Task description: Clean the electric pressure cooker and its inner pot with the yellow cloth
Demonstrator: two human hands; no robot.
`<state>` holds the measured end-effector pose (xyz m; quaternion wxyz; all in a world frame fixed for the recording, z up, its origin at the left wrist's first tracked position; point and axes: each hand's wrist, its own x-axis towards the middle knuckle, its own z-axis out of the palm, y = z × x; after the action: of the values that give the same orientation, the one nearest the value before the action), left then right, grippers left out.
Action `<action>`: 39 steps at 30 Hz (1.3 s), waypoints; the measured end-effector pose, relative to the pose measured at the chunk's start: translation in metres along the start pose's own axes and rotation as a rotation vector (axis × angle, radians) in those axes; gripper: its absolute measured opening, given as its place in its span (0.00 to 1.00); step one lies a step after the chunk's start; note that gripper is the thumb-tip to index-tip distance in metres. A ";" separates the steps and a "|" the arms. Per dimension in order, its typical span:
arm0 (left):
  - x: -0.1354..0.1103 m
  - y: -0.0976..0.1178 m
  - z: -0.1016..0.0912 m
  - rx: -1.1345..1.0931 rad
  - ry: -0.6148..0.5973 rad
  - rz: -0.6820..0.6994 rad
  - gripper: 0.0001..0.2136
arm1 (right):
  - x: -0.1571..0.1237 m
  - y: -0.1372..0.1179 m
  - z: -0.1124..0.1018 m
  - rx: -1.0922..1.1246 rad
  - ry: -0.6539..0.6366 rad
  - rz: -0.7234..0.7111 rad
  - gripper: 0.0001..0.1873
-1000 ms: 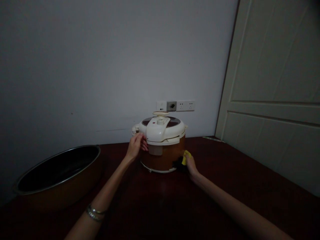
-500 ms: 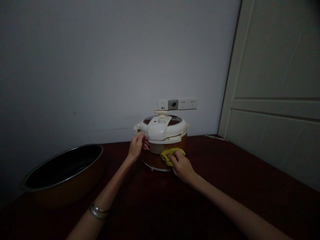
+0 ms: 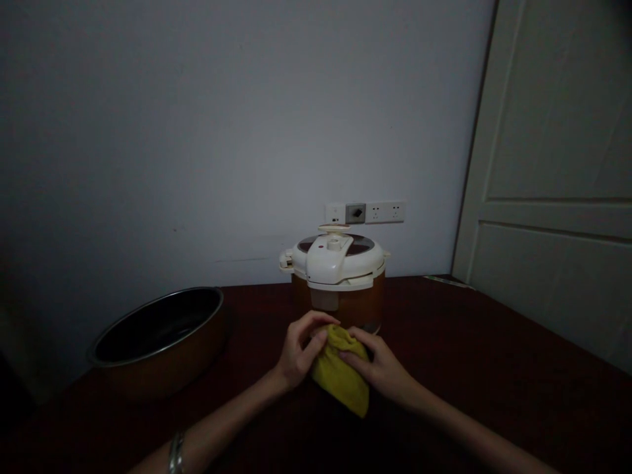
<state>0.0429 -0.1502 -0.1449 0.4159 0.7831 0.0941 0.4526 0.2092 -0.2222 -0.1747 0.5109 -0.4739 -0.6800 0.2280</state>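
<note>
A yellow cloth (image 3: 342,380) hangs bunched between my two hands, in front of an electric pressure cooker (image 3: 363,304). My right hand (image 3: 382,368) pinches its right side between thumb and fingers. At the upper left edge of the cloth, my left hand (image 3: 301,347) curls its thumb and fingers around it; a metal bangle is on that wrist. The cooker has a white lid (image 3: 326,258) with a knob on top and a brown body. My hands and the cloth hide the lower front of the cooker.
To the left on the dark red table (image 3: 257,329) sits a wide pot (image 3: 162,355) with a dark inside. Wall sockets (image 3: 385,212) are behind the cooker. A thin flat strip (image 3: 448,282) lies at the table's back right, near a pale door (image 3: 553,263).
My right hand has drawn the cloth away from the cooker's front, towards me. My left hand has left the lid's edge and come to the cloth. The view has shifted left.
</note>
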 end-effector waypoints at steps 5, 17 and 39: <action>-0.017 -0.008 0.003 -0.249 -0.072 -0.367 0.26 | 0.001 -0.006 0.011 0.139 0.053 0.090 0.15; 0.035 -0.094 -0.105 -0.138 0.889 -0.714 0.05 | -0.032 0.077 -0.055 0.116 0.404 0.294 0.21; 0.018 -0.089 -0.011 0.151 0.545 -0.487 0.11 | -0.040 0.098 -0.054 0.257 0.459 0.391 0.17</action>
<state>0.0649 -0.0775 -0.1962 0.4120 0.6172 0.4180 0.5240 0.2998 -0.2230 -0.2516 0.6529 -0.5664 -0.4089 0.2930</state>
